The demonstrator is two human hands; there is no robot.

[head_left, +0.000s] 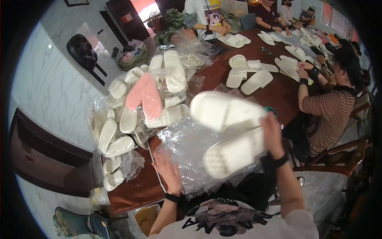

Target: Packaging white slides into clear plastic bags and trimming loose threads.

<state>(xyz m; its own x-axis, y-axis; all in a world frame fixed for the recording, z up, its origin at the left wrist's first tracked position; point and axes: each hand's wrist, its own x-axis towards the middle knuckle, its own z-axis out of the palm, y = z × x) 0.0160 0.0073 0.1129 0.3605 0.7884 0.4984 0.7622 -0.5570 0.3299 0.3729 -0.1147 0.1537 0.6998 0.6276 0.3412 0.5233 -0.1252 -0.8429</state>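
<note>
White slippers [209,109], two: held by right hand [273,137], fingers closed. Left hand [169,171]: fingers wide, near clear plastic [187,145]. Pink slippers [151,99], two, overlapping. Shirt [230,219], one: dark lettering.

Daylight is blowing out white in the doorway [149,8] at eleven o'clock, while softer light is entering through the windows [337,20] at two. Clear plastic [175,145] is throwing glare at seven, near centre. The right hand [273,135] is blurring at three, as are the white slippers [234,153] at four. Fisheye distortion is bending the marble wall [73,95] at ten; blackness is ringing the rim.
</note>
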